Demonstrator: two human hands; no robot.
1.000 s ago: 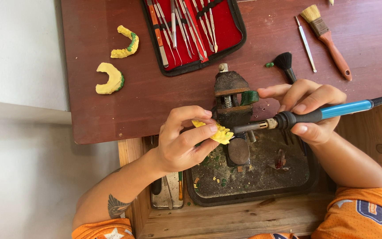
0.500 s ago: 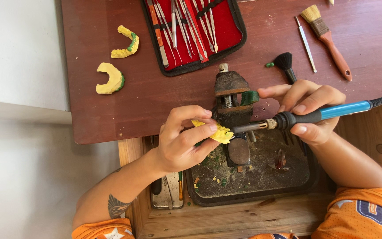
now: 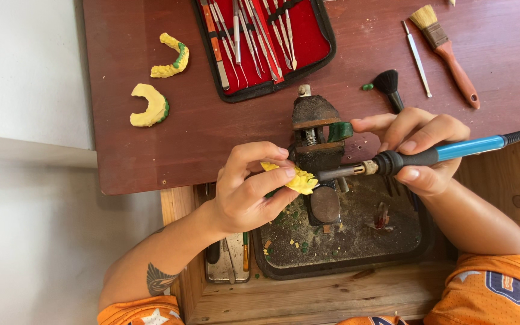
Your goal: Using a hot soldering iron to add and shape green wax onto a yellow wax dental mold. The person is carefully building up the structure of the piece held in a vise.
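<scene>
Yellow dental cast [image 3: 299,179] pinched in left hand [image 3: 249,191], fingers closed round it, just above dark tray [image 3: 344,241]. Right hand [image 3: 419,150] gripping blue-handled heated tool [image 3: 428,155], tip touching cast. Rusty small vise [image 3: 313,135] between hands. Farther on counter [image 3: 224,138]: two yellow casts [image 3: 157,84], red instrument case [image 3: 266,42], brush [image 3: 446,51].

Yellow dental cast [image 3: 299,179], blue-handled heating tool [image 3: 434,154], red-lined instrument case [image 3: 264,45], reddish-brown table [image 3: 501,54]
</scene>
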